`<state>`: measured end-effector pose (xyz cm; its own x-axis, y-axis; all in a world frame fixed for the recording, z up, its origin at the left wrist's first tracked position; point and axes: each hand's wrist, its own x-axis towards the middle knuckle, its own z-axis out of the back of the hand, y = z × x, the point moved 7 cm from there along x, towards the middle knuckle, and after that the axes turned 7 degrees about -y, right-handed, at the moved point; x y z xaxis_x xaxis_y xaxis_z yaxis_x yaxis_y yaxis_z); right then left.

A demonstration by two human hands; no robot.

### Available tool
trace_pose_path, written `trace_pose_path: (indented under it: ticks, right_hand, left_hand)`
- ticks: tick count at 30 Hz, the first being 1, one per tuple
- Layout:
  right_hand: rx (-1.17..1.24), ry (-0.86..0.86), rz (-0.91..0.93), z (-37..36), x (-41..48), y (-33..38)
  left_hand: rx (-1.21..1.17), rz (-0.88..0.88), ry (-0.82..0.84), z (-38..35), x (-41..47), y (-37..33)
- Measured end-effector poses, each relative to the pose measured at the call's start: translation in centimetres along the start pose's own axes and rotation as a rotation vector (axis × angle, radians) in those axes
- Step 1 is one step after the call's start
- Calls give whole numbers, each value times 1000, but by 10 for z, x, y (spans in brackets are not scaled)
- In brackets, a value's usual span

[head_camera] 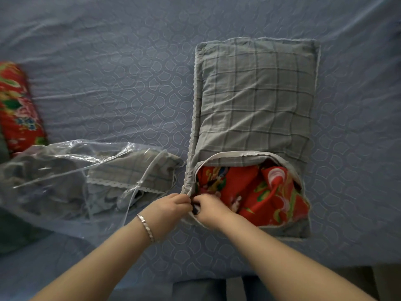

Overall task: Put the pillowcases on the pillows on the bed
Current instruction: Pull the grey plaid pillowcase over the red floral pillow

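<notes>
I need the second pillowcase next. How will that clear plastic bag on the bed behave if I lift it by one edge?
The clear plastic bag looks thin and crumpled, so it will probably sag and feel slippery. Its mouth seems open, so the folded pillowcase inside may slide out.

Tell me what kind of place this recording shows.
Probably a bedroom: a blue-sheeted bed, a red floral pillow partly inside a grey checked pillowcase, and a second pillow at left.
</notes>
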<state>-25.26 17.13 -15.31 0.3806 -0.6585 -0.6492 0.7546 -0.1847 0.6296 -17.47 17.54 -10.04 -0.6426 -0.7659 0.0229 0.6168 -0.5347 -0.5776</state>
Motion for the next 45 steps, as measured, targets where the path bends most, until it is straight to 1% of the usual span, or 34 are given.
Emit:
trace_pose_path:
  ticks: [1,2,3,4,5,7,8,9,10,12,14,16,18,20,21,22,23,24,26,28,29,30,32,33,34,35,36,37,38,39,40,42,44,45]
  right_hand:
    - [66,-70,65,3,-9,0]
    - [52,-210,122,12,-18,-3]
    - [-64,-362,172,21,-29,-7]
    - [-190,-445,228,24,-40,-8]
    - [-246,-361,273,17,-45,-6]
    - [-282,-4,289,-8,-43,-5]
    - [-309,93,294,-14,-37,-4]
    - [-356,116,292,-17,-29,-5]
    - [-373,71,273,-15,-24,-2]
    - [-373,-109,265,-4,-32,-1]
    - [-361,-308,267,11,-57,-21]
    - [-449,-456,295,27,-86,-56]
    - [-455,-538,362,47,-106,-87]
    - [-426,-602,422,69,-117,-105]
    - [-402,-592,458,74,-119,-112]
    - [-376,-531,477,75,-117,-114]
    - [-376,-484,452,76,-116,-114]
    - [-399,-404,397,74,-114,-113]
    - [-454,-206,223,74,-111,-126]
    - [-562,-78,96,73,-112,-153]
    - [-620,-54,56,77,-114,-165]
    - [-676,-85,36,85,-114,-176]
    - [-680,-255,15,107,-121,-200]
    - [-674,-288,16,112,-125,-213]
    - [-678,-323,38,120,-133,-216]
    - [-688,-377,91,127,-140,-210]
    - [-689,-465,160,135,-146,-202]
    - [-667,-534,247,143,-152,-194]
    - [-635,-578,332,146,-158,-184]
    - [-612,-603,405,151,-161,-175]
    - [-599,-610,456,157,-164,-168]
    - [-595,-600,517,164,-166,-162]
    - [-591,-583,508,171,-164,-167]
    - [-580,-579,500,175,-163,-171]
  left_hand:
    - [-15,42,-8,0,-4,6]
    - [-35,78,-23,1,-7,10]
    - [-52,115,-32,3,-8,11]
    - [-73,142,-43,3,-9,10]
    - [-93,162,-27,3,-8,8]
    - [-99,138,1,-2,-4,0]
    - [-88,123,14,-5,-4,-1]
    - [-80,146,39,-7,-1,0]
    - [-75,189,42,-7,1,3]
    - [-70,274,41,-2,3,9]
    - [-32,306,66,2,6,8]
    - [1,303,98,3,13,2]
    - [-6,292,121,0,22,-5]
    - [-69,329,107,-4,31,-10]
    - [-100,367,80,-5,36,-12]
    - [-118,395,53,-5,37,-11]
    - [-107,409,48,-5,39,-12]
    - [-64,414,59,-5,39,-12]
    - [80,362,94,-4,41,-16]
    - [228,311,135,-6,45,-21]
    - [286,352,185,-10,49,-21]
    - [342,439,258,-13,54,-23]
    - [487,663,470,-21,68,-26]
    - [554,719,552,-26,77,-30]
    - [609,714,584,-31,94,-41]
    - [641,653,542,-36,115,-56]
    - [643,564,449,-40,135,-73]
    - [585,501,348,-48,155,-93]
    - [476,506,291,-56,169,-108]
    - [377,559,298,-69,180,-117]
    - [325,628,361,-84,186,-121]
    - [360,683,477,-103,194,-122]
    - [390,661,472,-106,202,-117]
    - [332,633,427,-108,207,-118]
